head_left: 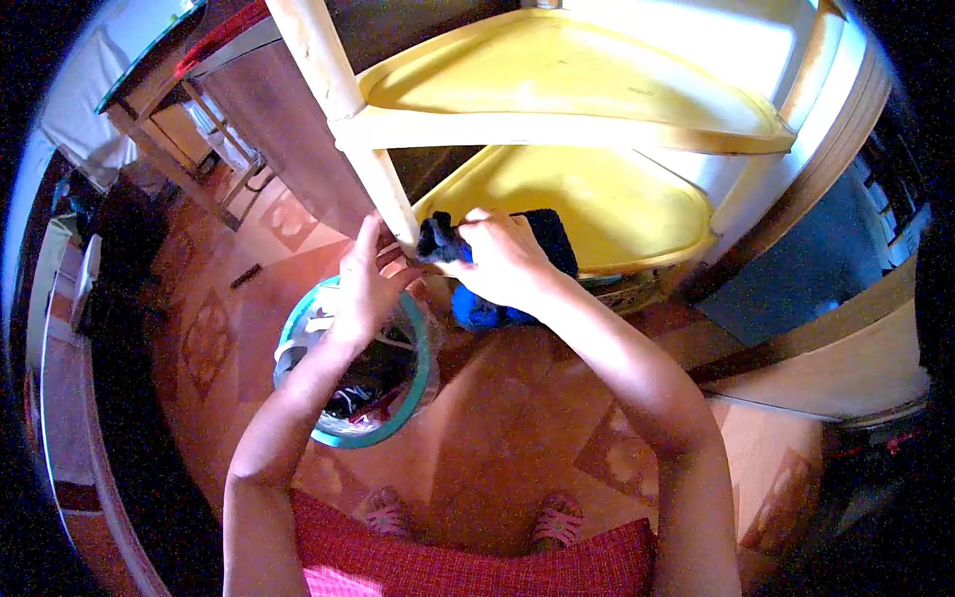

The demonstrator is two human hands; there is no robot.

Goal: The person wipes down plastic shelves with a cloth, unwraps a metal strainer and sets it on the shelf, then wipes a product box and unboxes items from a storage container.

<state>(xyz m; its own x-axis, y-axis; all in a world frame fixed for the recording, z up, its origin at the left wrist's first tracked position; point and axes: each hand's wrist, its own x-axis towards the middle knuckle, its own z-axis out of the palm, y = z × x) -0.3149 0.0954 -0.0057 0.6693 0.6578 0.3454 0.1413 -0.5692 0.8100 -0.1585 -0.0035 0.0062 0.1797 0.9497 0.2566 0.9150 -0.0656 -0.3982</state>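
Observation:
My right hand [502, 257] is closed on a dark cloth [436, 239] at the front edge of the lower yellow shelf [627, 204]. A black part of fabric [549, 237] lies behind that hand on the shelf, and a bright blue part [477, 310] hangs below it. My left hand [370, 284] is beside the cream shelf post [386, 184], thumb and fingers apart with nothing visible in them. Under my left forearm stands a round basket with a turquoise rim [426, 373], holding dark and white items.
An upper yellow shelf [567, 75] stands over the lower one. Wooden furniture [164, 139] is at the far left, and a curved wooden edge [826, 328] runs along the right. My sandalled feet [555, 519] rest on the reddish patterned floor [477, 428].

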